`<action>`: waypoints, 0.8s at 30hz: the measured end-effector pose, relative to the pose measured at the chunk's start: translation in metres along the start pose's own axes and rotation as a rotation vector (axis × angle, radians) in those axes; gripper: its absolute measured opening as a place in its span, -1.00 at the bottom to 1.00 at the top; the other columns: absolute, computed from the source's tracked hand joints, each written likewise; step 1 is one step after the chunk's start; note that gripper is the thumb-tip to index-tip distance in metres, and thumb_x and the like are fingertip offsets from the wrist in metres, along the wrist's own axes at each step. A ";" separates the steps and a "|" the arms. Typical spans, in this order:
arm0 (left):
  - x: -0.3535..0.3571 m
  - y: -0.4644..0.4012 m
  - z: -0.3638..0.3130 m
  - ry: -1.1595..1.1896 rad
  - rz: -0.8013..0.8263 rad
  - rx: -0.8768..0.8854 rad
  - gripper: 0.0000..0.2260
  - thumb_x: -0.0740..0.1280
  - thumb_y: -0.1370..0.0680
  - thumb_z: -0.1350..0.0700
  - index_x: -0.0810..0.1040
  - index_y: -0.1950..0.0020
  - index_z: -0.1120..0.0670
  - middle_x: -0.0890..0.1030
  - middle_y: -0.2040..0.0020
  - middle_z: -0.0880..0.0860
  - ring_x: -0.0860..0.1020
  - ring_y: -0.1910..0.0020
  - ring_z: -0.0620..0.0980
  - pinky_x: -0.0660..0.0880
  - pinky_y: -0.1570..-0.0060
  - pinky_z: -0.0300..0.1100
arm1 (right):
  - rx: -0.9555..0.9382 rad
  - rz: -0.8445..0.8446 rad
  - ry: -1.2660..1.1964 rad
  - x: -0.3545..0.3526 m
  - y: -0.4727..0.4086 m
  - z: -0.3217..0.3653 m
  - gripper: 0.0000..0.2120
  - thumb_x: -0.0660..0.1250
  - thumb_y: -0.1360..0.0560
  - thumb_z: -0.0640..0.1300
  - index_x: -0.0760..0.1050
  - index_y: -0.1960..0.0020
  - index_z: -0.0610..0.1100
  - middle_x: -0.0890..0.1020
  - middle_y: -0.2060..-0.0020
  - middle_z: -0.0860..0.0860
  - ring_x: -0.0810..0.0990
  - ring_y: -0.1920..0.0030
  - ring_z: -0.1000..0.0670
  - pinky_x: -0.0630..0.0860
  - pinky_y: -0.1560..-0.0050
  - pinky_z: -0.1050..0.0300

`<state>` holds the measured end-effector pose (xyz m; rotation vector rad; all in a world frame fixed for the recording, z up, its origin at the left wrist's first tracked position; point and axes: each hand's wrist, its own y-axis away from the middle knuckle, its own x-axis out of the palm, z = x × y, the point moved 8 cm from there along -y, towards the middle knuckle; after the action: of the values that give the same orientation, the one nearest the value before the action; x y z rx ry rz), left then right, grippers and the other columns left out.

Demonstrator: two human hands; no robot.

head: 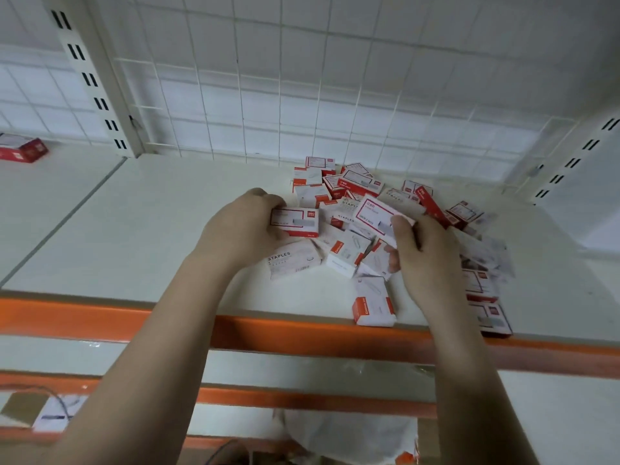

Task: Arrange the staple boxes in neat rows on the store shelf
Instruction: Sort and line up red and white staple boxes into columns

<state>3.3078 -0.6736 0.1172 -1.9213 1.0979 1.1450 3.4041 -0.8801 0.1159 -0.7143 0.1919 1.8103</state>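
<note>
Left hand [241,226] grips one staple box [295,222], long axis level; right hand [424,253] pinches another box [380,214], tilted, above the centre-right pile [352,196]

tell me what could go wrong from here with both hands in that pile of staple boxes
The white box at the shelf's orange front edge sits close under the right hand; a brush of the forearm might knock it off. The loose pile has boxes leaning on each other, so pulling out the box in the left hand or the right could shift its neighbours.
</note>
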 end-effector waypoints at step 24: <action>-0.164 0.158 0.279 -0.041 -0.313 -0.259 -0.67 0.34 -0.46 0.16 0.48 -0.23 0.04 0.48 -0.11 0.03 0.51 -0.04 0.08 0.49 -0.01 0.02 | -0.072 0.249 -0.267 0.239 0.097 0.185 -0.84 0.15 -0.59 -0.13 0.47 -0.02 -0.15 0.54 0.28 0.01 0.51 0.42 0.12 0.52 0.21 0.06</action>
<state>3.0195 -0.4585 0.1333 -2.1632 0.6201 1.1853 3.2009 -0.6361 0.1113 -0.5079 0.0388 2.1390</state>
